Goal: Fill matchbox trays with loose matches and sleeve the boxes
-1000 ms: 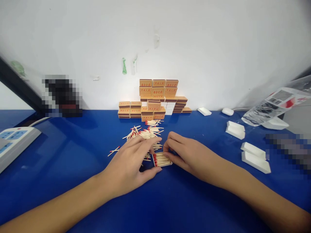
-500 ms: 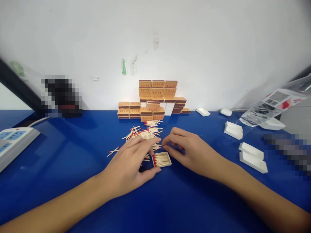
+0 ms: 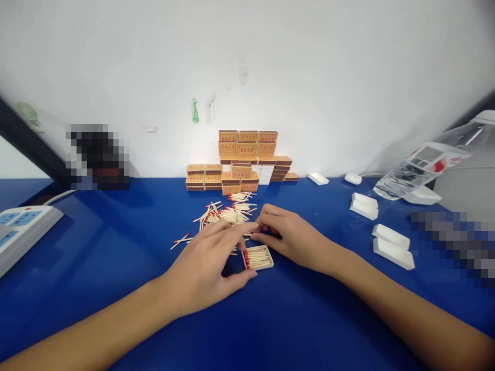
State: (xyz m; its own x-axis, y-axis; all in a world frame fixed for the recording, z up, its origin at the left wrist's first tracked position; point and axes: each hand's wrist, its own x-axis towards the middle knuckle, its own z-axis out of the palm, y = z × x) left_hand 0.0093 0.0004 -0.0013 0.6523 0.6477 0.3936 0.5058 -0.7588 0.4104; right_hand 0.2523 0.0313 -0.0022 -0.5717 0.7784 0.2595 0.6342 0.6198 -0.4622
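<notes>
A small white matchbox tray (image 3: 273,264) sits on the blue table in front of me, filled with red-headed matches (image 3: 258,256). My left hand (image 3: 211,257) curves around its left end, thumb at the near edge and fingertips at the far edge. Just beyond the tray, my right hand (image 3: 280,229) has thumb and fingers drawn together over the edge of a loose match pile (image 3: 228,214). What lies between those fingertips is too small to make out. Part of the pile is hidden behind my left hand.
Stacked matchboxes (image 3: 247,149) stand against the wall behind the pile. Crossed matches (image 3: 181,240) lie to the left. White empty trays (image 3: 393,252), a white rounded case (image 3: 353,179) and a tilted plastic bottle (image 3: 421,159) are on the right. A power strip (image 3: 29,232) is at far left.
My right hand has moved slightly left, its fingertips now at the matches beyond the tray. My left hand stays around the tray. The whole view has shifted a little.
</notes>
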